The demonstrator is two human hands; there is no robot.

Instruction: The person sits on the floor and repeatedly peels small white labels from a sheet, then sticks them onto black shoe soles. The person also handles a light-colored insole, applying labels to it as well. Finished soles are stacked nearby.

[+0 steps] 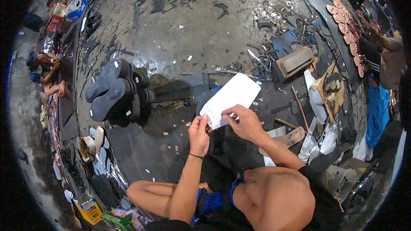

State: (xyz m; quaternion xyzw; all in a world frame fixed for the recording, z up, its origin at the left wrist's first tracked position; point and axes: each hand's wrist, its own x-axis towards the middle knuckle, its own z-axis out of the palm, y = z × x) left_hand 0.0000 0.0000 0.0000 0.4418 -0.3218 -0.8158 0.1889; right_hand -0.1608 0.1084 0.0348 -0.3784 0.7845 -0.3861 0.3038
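Note:
A white sheet (235,94) with rows of small labels near its lower end is in front of me. My left hand (199,136) pinches its lower left corner between thumb and fingers. Over the sheet's lower right edge, my right hand (245,123) has its thumb and fingertips drawn together; whatever lies between them is too small to make out. Behind the sheet, a dark rounded edge shows, mostly hidden. To the left, dark rubber soles (105,86) lie stacked, several bearing a small white label.
Black scraps and white bits litter the floor (171,38). Scissors (259,60), a grey block (295,63) and plastic bags (329,139) lie to the right. Pinkish soles (346,28) line the far right beside a person (385,55). Another person (45,70) sits far left.

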